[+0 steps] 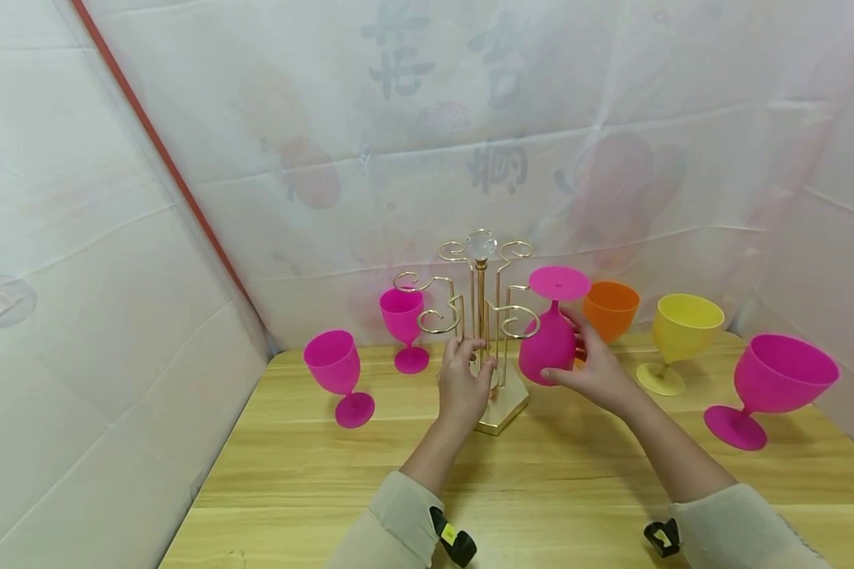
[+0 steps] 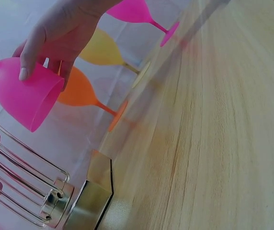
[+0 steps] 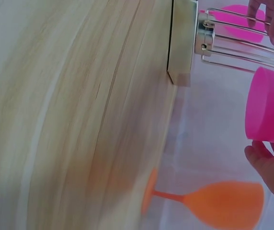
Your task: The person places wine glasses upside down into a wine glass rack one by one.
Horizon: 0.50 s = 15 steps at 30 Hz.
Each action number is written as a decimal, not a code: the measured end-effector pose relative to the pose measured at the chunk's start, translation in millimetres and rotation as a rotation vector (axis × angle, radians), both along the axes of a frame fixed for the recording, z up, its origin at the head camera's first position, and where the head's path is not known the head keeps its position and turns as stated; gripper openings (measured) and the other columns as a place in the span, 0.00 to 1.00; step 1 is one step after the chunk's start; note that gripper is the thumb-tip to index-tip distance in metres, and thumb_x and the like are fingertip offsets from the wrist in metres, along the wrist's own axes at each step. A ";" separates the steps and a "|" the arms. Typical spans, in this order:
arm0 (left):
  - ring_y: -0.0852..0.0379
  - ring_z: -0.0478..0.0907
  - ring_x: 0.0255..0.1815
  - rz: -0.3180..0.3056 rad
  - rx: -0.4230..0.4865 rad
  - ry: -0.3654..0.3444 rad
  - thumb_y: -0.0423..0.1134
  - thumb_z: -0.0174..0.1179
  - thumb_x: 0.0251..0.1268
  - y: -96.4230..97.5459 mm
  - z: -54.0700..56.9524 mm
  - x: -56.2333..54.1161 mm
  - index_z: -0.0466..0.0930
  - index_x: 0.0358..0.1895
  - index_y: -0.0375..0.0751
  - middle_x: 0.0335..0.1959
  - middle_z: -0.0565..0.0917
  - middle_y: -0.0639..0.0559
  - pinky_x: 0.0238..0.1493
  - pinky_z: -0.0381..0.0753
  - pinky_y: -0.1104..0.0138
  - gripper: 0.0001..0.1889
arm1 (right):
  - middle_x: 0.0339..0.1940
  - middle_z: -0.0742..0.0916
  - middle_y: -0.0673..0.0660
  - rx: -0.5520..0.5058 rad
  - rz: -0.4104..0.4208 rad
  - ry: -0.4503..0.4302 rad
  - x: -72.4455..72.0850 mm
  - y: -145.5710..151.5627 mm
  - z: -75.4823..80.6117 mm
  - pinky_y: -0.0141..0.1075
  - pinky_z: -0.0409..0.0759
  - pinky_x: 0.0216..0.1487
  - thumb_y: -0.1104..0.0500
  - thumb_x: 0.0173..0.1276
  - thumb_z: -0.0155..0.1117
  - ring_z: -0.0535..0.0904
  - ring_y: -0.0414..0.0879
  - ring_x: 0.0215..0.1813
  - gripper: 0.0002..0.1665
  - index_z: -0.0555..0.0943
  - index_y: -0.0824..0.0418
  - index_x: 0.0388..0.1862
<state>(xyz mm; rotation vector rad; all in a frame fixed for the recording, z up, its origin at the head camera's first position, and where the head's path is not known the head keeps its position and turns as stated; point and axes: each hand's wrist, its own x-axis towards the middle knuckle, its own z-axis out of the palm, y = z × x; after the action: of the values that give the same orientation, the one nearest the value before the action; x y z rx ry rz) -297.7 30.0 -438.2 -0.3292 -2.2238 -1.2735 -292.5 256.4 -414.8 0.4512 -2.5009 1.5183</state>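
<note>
A gold wire goblet rack (image 1: 481, 316) with curled hooks, a crystal knob and a hexagonal base (image 2: 91, 203) stands on the table. My left hand (image 1: 464, 387) grips its upright wires low down, just above the base. To the right of the rack, my right hand (image 1: 599, 367) holds a pink goblet (image 1: 549, 348) upside down by its bowl, foot uppermost. In the left wrist view the thumb lies across that goblet's bowl (image 2: 22, 88), whose rim faces the table. The goblet's stem is close to a right-hand hook; whether they touch I cannot tell.
Two pink goblets, one nearer (image 1: 334, 363) and one farther (image 1: 402, 316), stand upright left of the rack. At the right stand an orange goblet (image 1: 612, 308), a yellow goblet (image 1: 685, 324) and another pink goblet (image 1: 783, 375). White sheeting (image 1: 427, 158) hangs behind the wooden table (image 1: 313, 490).
</note>
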 end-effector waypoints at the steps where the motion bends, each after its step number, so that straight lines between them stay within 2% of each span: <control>1: 0.55 0.78 0.43 0.000 -0.001 0.000 0.35 0.71 0.57 0.0 0.0 0.1 0.82 0.46 0.45 0.43 0.75 0.53 0.40 0.72 0.65 0.14 | 0.71 0.67 0.66 0.009 0.000 0.004 0.5 1.3 0.0 0.61 0.73 0.62 0.54 0.56 0.78 0.70 0.67 0.65 0.62 0.47 0.45 0.80; 4: 0.53 0.78 0.43 -0.003 0.001 0.002 0.34 0.71 0.56 -0.1 0.2 0.3 0.81 0.46 0.44 0.43 0.75 0.53 0.40 0.73 0.64 0.14 | 0.73 0.67 0.66 0.039 0.003 0.022 2.8 6.1 0.4 0.64 0.67 0.66 0.53 0.56 0.78 0.66 0.67 0.69 0.61 0.48 0.45 0.80; 7: 0.52 0.78 0.43 -0.005 0.000 0.001 0.34 0.71 0.56 -0.3 0.5 0.6 0.81 0.46 0.44 0.44 0.75 0.53 0.40 0.73 0.64 0.14 | 0.74 0.68 0.64 0.089 -0.001 0.045 6.3 12.0 1.1 0.62 0.65 0.68 0.51 0.56 0.77 0.65 0.64 0.72 0.61 0.49 0.47 0.80; 11: 0.54 0.78 0.42 -0.002 -0.004 0.000 0.35 0.71 0.57 -0.4 0.0 0.7 0.81 0.46 0.44 0.44 0.75 0.53 0.40 0.72 0.64 0.14 | 0.74 0.70 0.59 0.153 -0.031 0.056 12.0 18.7 3.1 0.43 0.70 0.69 0.48 0.57 0.77 0.66 0.58 0.72 0.59 0.51 0.46 0.80; 15: 0.56 0.78 0.42 -0.003 -0.008 -0.003 0.36 0.71 0.57 -0.6 0.0 1.4 0.81 0.46 0.45 0.44 0.75 0.53 0.39 0.72 0.65 0.14 | 0.74 0.69 0.60 0.173 -0.037 0.067 18.6 25.0 6.4 0.32 0.69 0.67 0.49 0.57 0.77 0.65 0.59 0.72 0.59 0.51 0.45 0.80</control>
<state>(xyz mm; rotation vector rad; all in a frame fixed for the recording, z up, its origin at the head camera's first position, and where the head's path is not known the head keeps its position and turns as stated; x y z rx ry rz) -296.3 29.3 -438.2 -0.3340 -2.2324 -1.2677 -273.9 281.4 -408.4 0.4704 -2.5841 1.2574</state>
